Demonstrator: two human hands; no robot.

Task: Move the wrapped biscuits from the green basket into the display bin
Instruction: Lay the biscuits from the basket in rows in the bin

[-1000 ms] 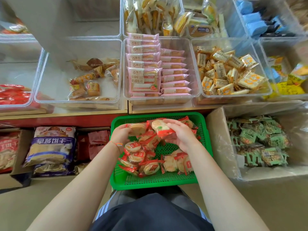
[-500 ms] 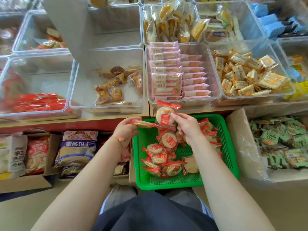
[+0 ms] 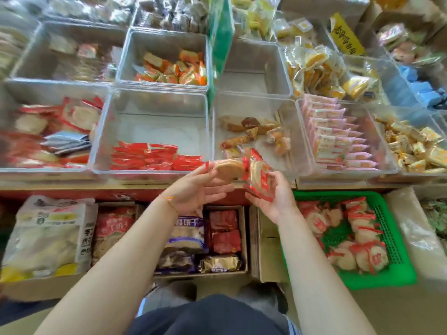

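Note:
My left hand (image 3: 200, 189) pinches a round wrapped biscuit (image 3: 228, 169) with red wrapper ends between thumb and fingers. Touching it on the right is a second wrapped biscuit (image 3: 260, 176), which my right hand (image 3: 274, 198) grips. Both are held just above the shelf's front edge, between a clear bin (image 3: 157, 126) with red packs along its front and a clear bin (image 3: 254, 105) with a few brown sweets. The green basket (image 3: 382, 281) stands low on the right and holds several more wrapped biscuits (image 3: 362, 252). A far-left bin (image 3: 55, 85) holds similar red-wrapped biscuits.
More clear bins hold pink packs (image 3: 336, 136), yellow packs (image 3: 416, 146) and orange sweets (image 3: 174, 68). Cardboard boxes of bagged snacks (image 3: 53, 240) and red packs (image 3: 225, 235) sit under the shelf. A green divider card (image 3: 221, 42) stands upright between the rear bins.
Both hands have lifted a biscuit each out of the basket and carried them left and up to the bins' front edge. The view has swung left, so the basket now lies at the right.

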